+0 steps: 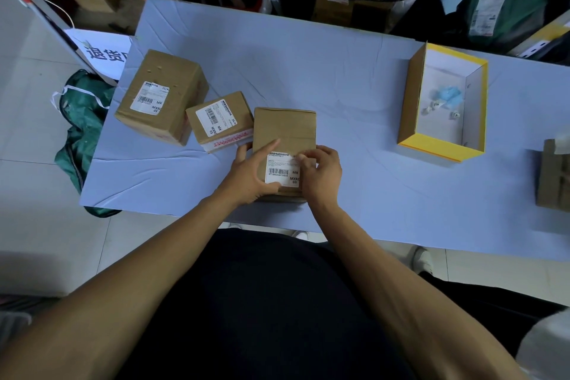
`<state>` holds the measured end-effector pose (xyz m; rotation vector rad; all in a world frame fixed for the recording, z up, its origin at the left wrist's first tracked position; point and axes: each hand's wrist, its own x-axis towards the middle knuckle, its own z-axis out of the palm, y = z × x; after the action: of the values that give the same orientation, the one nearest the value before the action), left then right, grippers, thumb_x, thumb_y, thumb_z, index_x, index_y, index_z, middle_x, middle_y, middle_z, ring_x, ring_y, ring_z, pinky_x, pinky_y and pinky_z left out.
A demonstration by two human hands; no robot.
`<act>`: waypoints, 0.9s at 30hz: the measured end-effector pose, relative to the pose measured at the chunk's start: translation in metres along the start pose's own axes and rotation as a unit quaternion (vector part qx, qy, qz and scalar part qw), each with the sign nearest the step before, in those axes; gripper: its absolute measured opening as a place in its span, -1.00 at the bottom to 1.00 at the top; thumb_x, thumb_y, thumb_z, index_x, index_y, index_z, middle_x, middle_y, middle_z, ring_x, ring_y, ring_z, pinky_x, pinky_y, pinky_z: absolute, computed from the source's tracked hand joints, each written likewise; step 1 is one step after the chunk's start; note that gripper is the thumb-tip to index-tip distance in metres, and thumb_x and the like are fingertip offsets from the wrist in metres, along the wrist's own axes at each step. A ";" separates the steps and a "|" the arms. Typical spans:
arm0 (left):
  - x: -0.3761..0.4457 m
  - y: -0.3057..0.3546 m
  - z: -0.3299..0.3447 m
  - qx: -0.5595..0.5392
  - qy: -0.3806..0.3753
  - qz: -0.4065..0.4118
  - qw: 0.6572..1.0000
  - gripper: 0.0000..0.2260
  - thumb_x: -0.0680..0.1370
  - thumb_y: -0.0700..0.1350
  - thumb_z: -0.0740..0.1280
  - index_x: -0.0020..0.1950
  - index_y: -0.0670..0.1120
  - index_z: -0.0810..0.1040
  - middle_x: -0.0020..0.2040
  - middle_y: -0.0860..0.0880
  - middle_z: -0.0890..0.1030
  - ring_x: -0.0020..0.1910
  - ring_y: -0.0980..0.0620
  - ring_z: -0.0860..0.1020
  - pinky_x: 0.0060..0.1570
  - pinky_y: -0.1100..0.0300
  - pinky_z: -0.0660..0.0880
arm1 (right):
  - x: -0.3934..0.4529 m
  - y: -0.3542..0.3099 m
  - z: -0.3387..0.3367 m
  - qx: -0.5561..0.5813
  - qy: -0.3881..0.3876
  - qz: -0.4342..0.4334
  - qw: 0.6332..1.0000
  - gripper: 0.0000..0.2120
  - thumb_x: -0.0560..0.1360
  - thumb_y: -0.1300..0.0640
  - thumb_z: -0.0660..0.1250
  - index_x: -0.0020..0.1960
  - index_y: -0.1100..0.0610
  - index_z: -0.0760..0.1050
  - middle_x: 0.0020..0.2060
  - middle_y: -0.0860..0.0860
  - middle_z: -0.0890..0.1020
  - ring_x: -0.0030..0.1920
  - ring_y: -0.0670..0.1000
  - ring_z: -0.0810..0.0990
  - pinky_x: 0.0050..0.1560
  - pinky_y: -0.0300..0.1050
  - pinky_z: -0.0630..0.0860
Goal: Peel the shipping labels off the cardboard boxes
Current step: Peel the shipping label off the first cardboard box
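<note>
A brown cardboard box (285, 129) lies flat near the table's front edge, with a white shipping label (281, 170) on its near half. My left hand (251, 171) grips the box's left side, thumb pressed on the label's lower left corner. My right hand (320, 173) has curled fingers pinching at the label's upper right corner. Two more labelled boxes stand to the left: a large one (162, 95) and a smaller one (219, 120) with red-printed tape.
The table (339, 86) wears a pale blue cloth. An open yellow-edged box (444, 102) with blue and white scraps inside stands at the right. Another cardboard piece (555, 176) sits at the far right edge. Bags and parcels crowd the floor behind; a green bag (83, 133) lies left.
</note>
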<state>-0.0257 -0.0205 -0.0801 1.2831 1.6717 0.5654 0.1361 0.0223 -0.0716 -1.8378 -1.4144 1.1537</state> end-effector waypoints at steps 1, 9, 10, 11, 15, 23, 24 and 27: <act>0.000 0.000 -0.001 0.003 -0.004 0.001 1.000 -0.15 0.36 -0.08 0.53 0.49 0.35 0.16 0.47 0.01 0.09 0.47 -0.07 0.21 0.45 0.03 0.28 | -0.002 0.000 -0.003 0.016 0.009 -0.012 1.000 -0.87 0.49 0.14 0.37 -0.01 0.02 0.65 0.20 -0.03 0.50 0.13 -0.09 0.53 0.15 -0.09 0.49; 0.003 -0.004 -0.008 -0.029 -0.048 0.006 0.998 -0.15 0.38 -0.06 0.54 0.48 0.41 0.14 0.52 -0.01 0.07 0.47 -0.03 0.23 0.45 0.03 0.30 | -0.005 0.001 -0.001 0.046 0.006 -0.009 0.999 -0.90 0.39 0.17 0.47 -0.10 0.06 0.69 0.15 -0.06 0.51 -0.05 -0.36 0.52 -0.02 -0.44 0.44; 0.004 -0.004 -0.009 -0.027 -0.055 0.006 0.998 -0.13 0.37 -0.05 0.55 0.48 0.41 0.12 0.53 -0.01 0.05 0.48 -0.02 0.21 0.46 0.04 0.27 | -0.003 0.001 0.000 0.050 0.012 -0.004 0.999 -0.93 0.40 0.19 0.46 -0.13 0.10 0.69 0.15 -0.04 0.51 -0.09 -0.43 0.49 -0.09 -0.53 0.39; 0.005 -0.004 -0.010 -0.023 -0.063 0.005 0.998 -0.11 0.36 -0.03 0.56 0.48 0.41 0.09 0.53 -0.01 0.03 0.49 -0.02 0.19 0.47 0.05 0.24 | -0.002 0.001 0.000 0.052 0.016 -0.001 0.999 -0.94 0.41 0.21 0.45 -0.14 0.13 0.69 0.16 -0.03 0.50 -0.10 -0.46 0.48 -0.13 -0.57 0.36; 0.008 -0.001 -0.014 -0.005 -0.081 0.006 0.997 -0.01 0.30 0.03 0.60 0.51 0.37 0.03 0.56 -0.03 -0.01 0.53 -0.01 0.12 0.49 0.05 0.18 | -0.001 0.000 -0.001 0.028 0.010 -0.027 0.999 -0.95 0.43 0.20 0.43 -0.19 0.09 0.64 0.25 -0.07 0.41 0.08 -0.19 0.48 0.06 -0.40 0.41; 0.008 -0.001 -0.014 0.018 -0.086 0.003 0.996 0.12 0.16 0.07 0.66 0.49 0.43 -0.01 0.57 -0.03 -0.03 0.54 -0.01 0.11 0.51 -0.01 0.18 | 0.003 0.008 -0.007 -0.009 -0.027 -0.117 0.993 -0.94 0.44 0.22 0.41 -0.18 0.09 0.63 0.33 -0.09 0.47 0.28 -0.11 0.41 0.15 -0.35 0.36; 0.007 -0.001 -0.014 0.015 -0.082 0.004 0.997 0.12 0.16 0.07 0.66 0.48 0.44 0.00 0.57 -0.02 -0.02 0.54 -0.01 0.12 0.50 -0.02 0.19 | 0.004 0.007 -0.007 -0.014 -0.030 -0.116 0.993 -0.93 0.44 0.22 0.40 -0.18 0.09 0.63 0.33 -0.09 0.48 0.28 -0.09 0.42 0.16 -0.33 0.35; 0.007 0.001 -0.013 0.011 -0.077 0.005 0.997 0.11 0.17 0.03 0.66 0.49 0.42 0.01 0.57 -0.01 -0.01 0.53 0.01 0.13 0.50 0.02 0.19 | 0.005 0.006 -0.007 -0.019 -0.036 -0.111 0.993 -0.89 0.45 0.22 0.38 -0.20 0.04 0.59 0.35 -0.09 0.47 0.28 -0.05 0.42 0.22 -0.19 0.36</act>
<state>-0.0364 -0.0116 -0.0761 1.3183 1.5487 0.4434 0.1460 0.0254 -0.0744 -1.6301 -1.6451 1.0963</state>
